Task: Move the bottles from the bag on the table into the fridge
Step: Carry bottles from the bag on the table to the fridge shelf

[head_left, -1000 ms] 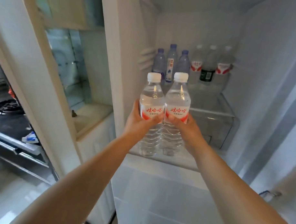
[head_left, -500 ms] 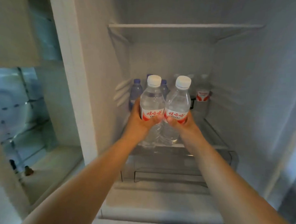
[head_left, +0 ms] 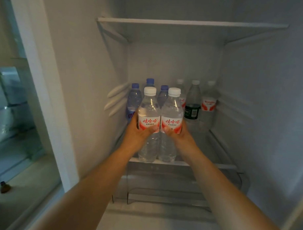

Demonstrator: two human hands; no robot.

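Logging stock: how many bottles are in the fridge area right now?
8. Two white-capped bottles, one in the left hand and one in the right hand, at the shelf front. Six at the back: three blue-capped left, three right. More may be hidden.

Shelf front [head_left: 205, 164]: open right of the held bottles [head_left: 159, 125].
Behind: blue-capped bottles [head_left: 134, 98] block the left (back row).
Back right: clear bottles [head_left: 193, 100] line the wall.

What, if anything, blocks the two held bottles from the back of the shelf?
Six bottles line the back: three blue-capped bottles directly behind the held bottles, three more toward the right. The front of the shelf is free.
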